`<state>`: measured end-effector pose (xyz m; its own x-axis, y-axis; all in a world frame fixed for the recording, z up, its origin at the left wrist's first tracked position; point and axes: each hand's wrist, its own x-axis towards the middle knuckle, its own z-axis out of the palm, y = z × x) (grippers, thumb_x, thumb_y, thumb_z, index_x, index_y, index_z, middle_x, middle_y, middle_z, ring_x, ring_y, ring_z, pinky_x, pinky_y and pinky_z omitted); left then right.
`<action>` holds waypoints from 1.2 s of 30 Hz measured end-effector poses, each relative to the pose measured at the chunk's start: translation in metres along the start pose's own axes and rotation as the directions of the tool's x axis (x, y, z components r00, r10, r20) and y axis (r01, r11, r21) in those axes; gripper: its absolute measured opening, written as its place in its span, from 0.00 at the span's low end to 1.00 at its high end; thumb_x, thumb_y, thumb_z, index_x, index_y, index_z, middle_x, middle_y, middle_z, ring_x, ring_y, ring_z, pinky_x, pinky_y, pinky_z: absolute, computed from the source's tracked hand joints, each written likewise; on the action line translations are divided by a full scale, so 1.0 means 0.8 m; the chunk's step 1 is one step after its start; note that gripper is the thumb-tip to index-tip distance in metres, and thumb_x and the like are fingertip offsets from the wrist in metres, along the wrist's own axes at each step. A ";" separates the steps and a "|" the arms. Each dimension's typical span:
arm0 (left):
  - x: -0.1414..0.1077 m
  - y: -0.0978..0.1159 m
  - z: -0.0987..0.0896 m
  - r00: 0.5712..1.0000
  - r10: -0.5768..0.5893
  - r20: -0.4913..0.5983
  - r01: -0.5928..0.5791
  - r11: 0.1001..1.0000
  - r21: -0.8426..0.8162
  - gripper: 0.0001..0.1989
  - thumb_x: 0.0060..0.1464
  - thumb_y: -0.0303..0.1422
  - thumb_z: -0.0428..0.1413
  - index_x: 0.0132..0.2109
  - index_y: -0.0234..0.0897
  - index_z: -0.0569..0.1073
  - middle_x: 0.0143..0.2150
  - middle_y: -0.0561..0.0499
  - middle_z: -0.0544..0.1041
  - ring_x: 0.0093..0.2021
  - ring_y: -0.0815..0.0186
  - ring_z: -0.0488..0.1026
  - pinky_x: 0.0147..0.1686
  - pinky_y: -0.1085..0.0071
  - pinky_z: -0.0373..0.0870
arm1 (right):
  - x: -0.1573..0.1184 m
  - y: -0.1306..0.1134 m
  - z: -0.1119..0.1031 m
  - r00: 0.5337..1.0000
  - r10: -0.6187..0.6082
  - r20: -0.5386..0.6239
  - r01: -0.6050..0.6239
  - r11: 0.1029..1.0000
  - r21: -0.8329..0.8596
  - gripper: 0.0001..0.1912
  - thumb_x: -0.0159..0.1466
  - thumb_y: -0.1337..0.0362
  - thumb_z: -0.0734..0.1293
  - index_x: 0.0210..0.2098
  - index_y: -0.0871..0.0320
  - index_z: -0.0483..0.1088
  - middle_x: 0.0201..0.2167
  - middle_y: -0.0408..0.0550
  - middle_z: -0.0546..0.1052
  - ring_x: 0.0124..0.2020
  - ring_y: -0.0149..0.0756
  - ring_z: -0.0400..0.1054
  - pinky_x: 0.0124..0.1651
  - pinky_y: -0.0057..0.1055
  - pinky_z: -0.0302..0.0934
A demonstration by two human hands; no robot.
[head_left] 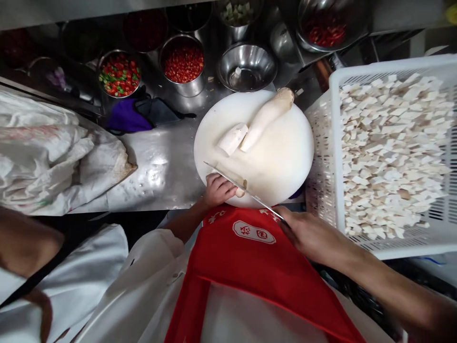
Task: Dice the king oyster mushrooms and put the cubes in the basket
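Observation:
My right hand (294, 228) is wrapped round the handle of a knife (246, 190), whose blade reaches up and left over the near edge of the round white cutting board (285, 166). Beside the blade, my left hand (219, 189) has its fingers curled over a mushroom piece (240, 192), partly hidden by the fingers and the blade. A thin brownish sliver sits at the blade's far side. Farther up the board lie a whole king oyster mushroom (267, 116) and a cut mushroom chunk (233, 138), close together.
On the right, a white plastic basket (337, 143) holds many cut mushroom pieces. Behind the board stand a steel bowl (247, 66) and containers of chopped red chilies (183, 62) and mixed peppers (119, 74). White sacks (53, 152) lie left; another person's arm (28, 243) shows there.

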<state>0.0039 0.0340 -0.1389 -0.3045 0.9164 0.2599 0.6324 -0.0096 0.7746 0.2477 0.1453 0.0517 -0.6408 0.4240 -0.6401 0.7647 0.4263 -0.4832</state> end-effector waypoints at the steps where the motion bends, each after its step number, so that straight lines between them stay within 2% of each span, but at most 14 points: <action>1: 0.001 0.000 -0.001 1.000 0.001 -0.004 -0.001 1.000 -0.001 0.10 0.49 0.44 0.65 0.29 0.45 0.76 0.30 0.50 0.75 0.41 0.58 0.71 0.48 0.55 0.67 | 0.015 0.000 0.007 0.999 -0.020 0.046 0.021 0.999 -0.029 0.12 0.68 0.61 0.62 0.49 0.52 0.71 0.35 0.50 0.82 0.34 0.44 0.77 0.33 0.32 0.60; 3: 0.000 0.001 -0.004 1.000 0.007 0.009 -0.007 1.000 -0.002 0.10 0.50 0.45 0.65 0.31 0.45 0.78 0.34 0.49 0.77 0.42 0.58 0.71 0.48 0.56 0.67 | 0.047 0.002 0.023 0.989 -0.065 0.129 0.076 0.994 -0.076 0.14 0.69 0.65 0.59 0.52 0.56 0.69 0.38 0.54 0.82 0.37 0.46 0.77 0.37 0.33 0.61; 6: -0.006 0.002 -0.018 0.996 0.044 0.083 -0.044 0.999 0.009 0.11 0.52 0.46 0.64 0.38 0.46 0.80 0.37 0.48 0.77 0.45 0.57 0.71 0.50 0.56 0.66 | 0.080 0.008 0.039 0.991 -0.098 0.093 0.105 0.991 -0.082 0.15 0.68 0.67 0.59 0.54 0.57 0.68 0.41 0.56 0.82 0.40 0.47 0.77 0.40 0.34 0.62; 8: -0.014 0.003 -0.029 0.993 0.046 0.108 -0.050 0.998 0.034 0.11 0.53 0.45 0.64 0.42 0.48 0.81 0.38 0.48 0.77 0.47 0.57 0.71 0.52 0.57 0.64 | 0.084 0.010 0.038 0.990 -0.122 0.077 0.127 0.989 -0.069 0.15 0.69 0.65 0.59 0.53 0.57 0.68 0.39 0.55 0.82 0.40 0.48 0.77 0.40 0.35 0.63; 12: -0.023 0.000 -0.040 0.995 0.034 0.099 -0.043 0.995 0.095 0.11 0.54 0.45 0.64 0.43 0.49 0.81 0.38 0.48 0.76 0.46 0.58 0.71 0.51 0.59 0.64 | 0.055 0.001 0.016 0.987 -0.142 0.070 0.145 0.988 -0.052 0.16 0.70 0.61 0.56 0.53 0.56 0.68 0.39 0.54 0.82 0.41 0.48 0.77 0.41 0.36 0.64; 16: -0.019 -0.006 -0.027 0.998 0.044 0.041 -0.049 0.993 0.108 0.11 0.50 0.46 0.64 0.35 0.45 0.79 0.37 0.47 0.75 0.45 0.57 0.70 0.49 0.58 0.67 | 0.000 -0.010 -0.005 0.995 -0.098 0.035 0.098 0.995 -0.014 0.19 0.68 0.61 0.58 0.56 0.52 0.69 0.39 0.51 0.82 0.40 0.47 0.77 0.40 0.36 0.66; 19: -0.017 -0.011 -0.015 0.999 0.040 0.024 -0.042 0.996 0.073 0.12 0.49 0.45 0.64 0.31 0.43 0.77 0.36 0.46 0.74 0.45 0.56 0.69 0.48 0.57 0.65 | -0.031 -0.014 -0.012 0.997 -0.060 0.058 0.058 0.998 0.033 0.22 0.66 0.63 0.61 0.58 0.50 0.69 0.39 0.49 0.83 0.38 0.46 0.78 0.37 0.35 0.67; 25: -0.019 -0.021 -0.007 0.997 0.072 0.009 -0.073 0.994 0.085 0.12 0.47 0.46 0.64 0.28 0.44 0.75 0.33 0.47 0.71 0.45 0.55 0.68 0.47 0.57 0.63 | -0.045 -0.017 -0.014 0.993 -0.035 0.114 0.023 0.994 0.108 0.23 0.66 0.64 0.60 0.59 0.48 0.69 0.40 0.47 0.83 0.40 0.46 0.78 0.37 0.35 0.68; 30: -0.016 -0.019 -0.010 0.999 0.023 0.030 -0.024 0.999 0.045 0.13 0.46 0.47 0.64 0.29 0.44 0.75 0.33 0.47 0.73 0.44 0.55 0.68 0.46 0.56 0.64 | -0.020 -0.017 -0.005 0.990 -0.024 0.138 0.016 0.998 0.061 0.21 0.66 0.65 0.61 0.58 0.49 0.69 0.40 0.48 0.83 0.39 0.46 0.78 0.36 0.33 0.66; 34: -0.011 -0.016 -0.015 0.997 0.015 0.081 -0.017 1.000 0.023 0.13 0.47 0.47 0.65 0.32 0.44 0.77 0.36 0.46 0.76 0.45 0.55 0.69 0.47 0.55 0.64 | 0.037 -0.012 0.026 0.984 -0.033 0.178 0.041 0.998 -0.043 0.17 0.67 0.66 0.60 0.54 0.55 0.69 0.40 0.54 0.82 0.39 0.47 0.78 0.38 0.33 0.63; 36: -0.010 -0.014 -0.019 0.995 0.002 0.104 -0.002 1.000 -0.004 0.13 0.47 0.47 0.66 0.33 0.44 0.77 0.36 0.46 0.76 0.45 0.55 0.69 0.48 0.54 0.65 | 0.062 -0.007 0.042 0.987 -0.049 0.152 0.060 0.996 -0.069 0.16 0.69 0.66 0.58 0.53 0.57 0.69 0.41 0.56 0.82 0.41 0.47 0.77 0.41 0.34 0.63</action>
<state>-0.0115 0.0212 -0.1410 -0.2271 0.9531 0.2002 0.6299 -0.0130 0.7765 0.2140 0.1370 0.0022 -0.6598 0.2765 -0.6987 0.7183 0.5050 -0.4785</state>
